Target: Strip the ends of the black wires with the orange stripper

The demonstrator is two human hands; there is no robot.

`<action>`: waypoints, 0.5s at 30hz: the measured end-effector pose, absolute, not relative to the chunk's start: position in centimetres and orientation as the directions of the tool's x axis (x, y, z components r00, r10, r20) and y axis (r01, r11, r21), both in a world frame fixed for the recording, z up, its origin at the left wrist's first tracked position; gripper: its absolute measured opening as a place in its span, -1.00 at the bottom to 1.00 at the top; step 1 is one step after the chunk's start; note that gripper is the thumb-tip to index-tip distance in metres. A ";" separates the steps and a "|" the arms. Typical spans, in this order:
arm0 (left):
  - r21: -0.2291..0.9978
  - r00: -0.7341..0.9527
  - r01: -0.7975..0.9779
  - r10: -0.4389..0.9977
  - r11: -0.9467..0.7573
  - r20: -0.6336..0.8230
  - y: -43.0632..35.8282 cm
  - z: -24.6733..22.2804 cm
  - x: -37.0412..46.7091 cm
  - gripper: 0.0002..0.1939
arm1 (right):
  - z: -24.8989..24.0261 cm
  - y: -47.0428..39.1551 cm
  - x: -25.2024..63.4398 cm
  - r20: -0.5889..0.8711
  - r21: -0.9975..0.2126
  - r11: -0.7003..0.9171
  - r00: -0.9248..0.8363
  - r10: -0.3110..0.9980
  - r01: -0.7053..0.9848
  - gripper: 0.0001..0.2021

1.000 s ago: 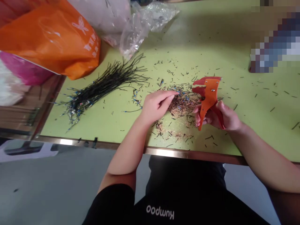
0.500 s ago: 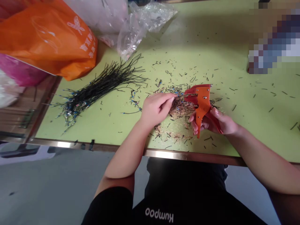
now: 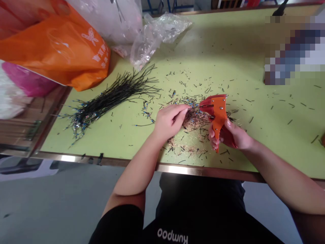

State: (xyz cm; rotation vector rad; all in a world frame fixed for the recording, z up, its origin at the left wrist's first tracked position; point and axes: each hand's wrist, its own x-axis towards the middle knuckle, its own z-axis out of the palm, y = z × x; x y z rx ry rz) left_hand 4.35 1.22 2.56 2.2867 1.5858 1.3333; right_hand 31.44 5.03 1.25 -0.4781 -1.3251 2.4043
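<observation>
My right hand (image 3: 235,134) is wrapped round the handles of an orange and red wire stripper (image 3: 218,113), its jaws facing left. With thumb and forefinger pinched, my left hand (image 3: 170,122) holds a thin black wire (image 3: 195,107) whose end reaches into the stripper's jaws. Most of that wire is hidden by the hand. Beneath the hands lies a heap of copper strands (image 3: 196,122) mixed with black and blue wire bits. To the left rests a large bundle of black wires (image 3: 111,95) with blue-marked ends.
An orange bag (image 3: 83,57) and clear plastic bags (image 3: 162,30) stand at the back left of the green table (image 3: 241,44). Short black offcuts are scattered over the table. A metal edge (image 3: 182,169) runs along its front. A blurred-out area (image 3: 294,54) covers the back right.
The stripper's handles have come closer together in my right hand. My left hand keeps its pinch on the wire. The camera view has shifted slightly, showing more beyond the table's back edge.
</observation>
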 end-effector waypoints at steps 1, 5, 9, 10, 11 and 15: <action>0.486 0.097 0.737 0.786 -0.470 0.611 1.2 2.6 4.4 -0.66 | 1.3 5.0 31.4 -0.120 -0.859 -0.492 -0.878 0.462 -0.141 -0.37; 0.487 0.113 0.728 0.786 -0.482 0.608 1.2 2.4 4.5 -0.67 | 1.4 4.6 30.7 -0.147 -0.851 -0.502 -0.848 0.509 -0.154 -0.39; 0.511 0.087 0.736 0.812 -0.443 0.577 1.1 2.3 4.5 -0.69 | 1.5 3.8 29.9 -0.186 -0.851 -0.504 -0.812 0.553 -0.149 -0.39; 0.524 0.072 0.736 0.819 -0.429 0.569 1.1 2.2 4.4 -0.70 | 1.5 3.5 29.7 -0.181 -0.855 -0.497 -0.810 0.557 -0.151 -0.38; 0.537 0.058 0.734 0.826 -0.416 0.561 1.1 2.2 4.4 -0.70 | 1.6 3.2 29.5 -0.174 -0.857 -0.490 -0.808 0.564 -0.157 -0.38; 0.597 0.012 0.702 0.845 -0.388 0.535 1.1 2.2 4.6 -0.68 | 1.9 2.4 29.1 -0.138 -0.857 -0.469 -0.783 0.606 -0.212 -0.38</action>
